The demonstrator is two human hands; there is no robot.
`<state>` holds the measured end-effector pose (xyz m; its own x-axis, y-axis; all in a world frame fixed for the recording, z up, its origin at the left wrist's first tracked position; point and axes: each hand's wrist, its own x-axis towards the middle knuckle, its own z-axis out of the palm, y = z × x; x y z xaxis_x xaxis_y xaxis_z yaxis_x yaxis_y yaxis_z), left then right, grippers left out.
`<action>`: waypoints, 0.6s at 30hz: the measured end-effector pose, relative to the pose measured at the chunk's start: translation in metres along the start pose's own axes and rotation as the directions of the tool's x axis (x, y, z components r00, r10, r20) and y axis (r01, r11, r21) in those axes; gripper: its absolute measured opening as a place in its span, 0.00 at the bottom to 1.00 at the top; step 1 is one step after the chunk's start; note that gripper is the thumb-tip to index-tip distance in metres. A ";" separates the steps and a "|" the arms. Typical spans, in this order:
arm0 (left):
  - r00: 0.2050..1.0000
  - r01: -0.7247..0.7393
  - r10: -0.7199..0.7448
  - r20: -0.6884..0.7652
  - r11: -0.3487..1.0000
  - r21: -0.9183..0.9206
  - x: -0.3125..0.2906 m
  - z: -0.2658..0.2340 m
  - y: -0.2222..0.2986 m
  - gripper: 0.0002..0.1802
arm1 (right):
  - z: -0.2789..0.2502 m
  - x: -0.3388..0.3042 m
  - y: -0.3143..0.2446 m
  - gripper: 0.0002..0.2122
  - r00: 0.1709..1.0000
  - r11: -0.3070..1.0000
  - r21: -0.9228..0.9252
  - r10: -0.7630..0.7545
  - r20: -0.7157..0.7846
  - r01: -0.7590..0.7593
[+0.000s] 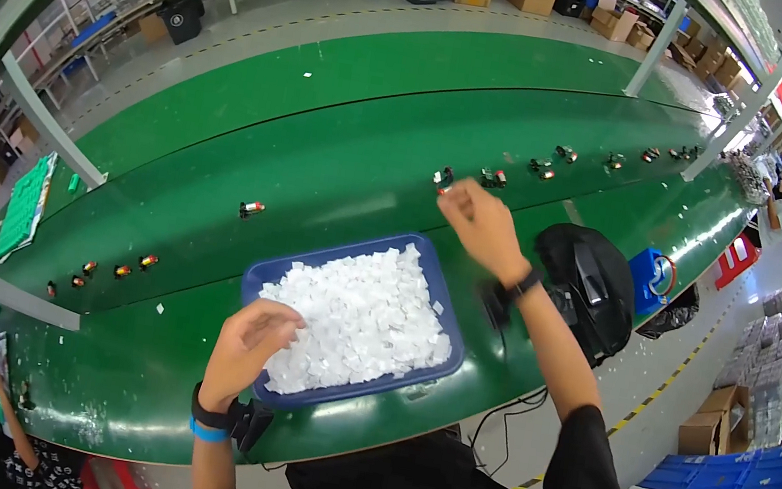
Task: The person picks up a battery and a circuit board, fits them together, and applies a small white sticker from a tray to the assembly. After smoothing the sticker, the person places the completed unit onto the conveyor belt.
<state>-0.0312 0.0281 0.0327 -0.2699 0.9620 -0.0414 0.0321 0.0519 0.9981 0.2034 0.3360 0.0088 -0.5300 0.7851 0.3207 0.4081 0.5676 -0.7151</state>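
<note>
A dark blue tray (pixel 256 283) heaped with small white square packets (pixel 365 317) stands on the green bench in front of me. Over its left edge is my left hand (pixel 247 342), its fingers curled in toward the thumb. What they pinch, if anything, cannot be made out. Beyond the tray my right hand (pixel 485 226) reaches over the green belt, fingertips closed at a small dark piece with red and white parts (pixel 442 179). Its lower part is hidden by the fingers.
Similar small pieces stand along the belt, such as one alone (pixel 252 209) and several at right (pixel 542 169). A black bag (pixel 587 289) and a blue box (pixel 649 280) sit right of the tray. Metal posts (pixel 55 122) rise beside the belt. Other people sit at both ends.
</note>
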 end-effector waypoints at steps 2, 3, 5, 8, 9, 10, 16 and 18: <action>0.997 0.016 -0.014 0.075 1.000 -0.016 0.027 0.002 0.010 0.10 | 0.035 0.058 0.067 0.18 0.998 0.964 -0.259 0.056 -0.035 -0.064; 0.995 0.030 -0.027 0.101 0.999 -0.031 0.035 0.001 0.012 0.10 | 0.051 0.076 0.082 0.21 0.995 0.906 -0.413 0.096 -0.008 -0.091; 0.992 0.033 -0.028 0.127 0.999 -0.042 0.051 0.002 0.014 0.09 | 0.075 0.098 0.105 0.22 0.993 0.848 -0.524 0.117 0.030 -0.084; 0.980 0.028 -0.011 0.197 0.996 -0.082 0.070 0.001 0.015 0.10 | 0.096 0.118 0.121 0.25 0.982 0.676 -0.735 0.169 0.084 -0.053; 0.977 0.023 -0.004 0.211 0.996 -0.088 0.076 0.001 0.016 0.10 | 0.099 0.120 0.129 0.24 0.990 0.667 -0.744 0.123 0.072 -0.029; 0.973 0.019 0.003 0.230 0.995 -0.095 0.081 0.001 0.017 0.10 | 0.100 0.119 0.138 0.24 0.995 0.656 -0.755 0.079 0.057 -0.009; 0.990 0.011 0.002 0.142 0.996 -0.089 0.088 -0.009 0.004 0.11 | 0.064 0.076 0.009 0.11 0.957 0.784 -0.550 -0.215 0.195 0.289; 0.996 0.068 -0.057 0.065 0.980 -0.187 0.100 -0.003 0.000 0.11 | 0.042 0.047 -0.045 0.05 0.849 0.795 -0.298 -0.503 0.161 0.528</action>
<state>-0.0614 0.1236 0.0283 -0.2081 0.9729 -0.1008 -0.1671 0.0661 0.9837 0.1288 0.3372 0.0298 -0.7747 0.3414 0.5322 0.2669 0.9396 -0.2142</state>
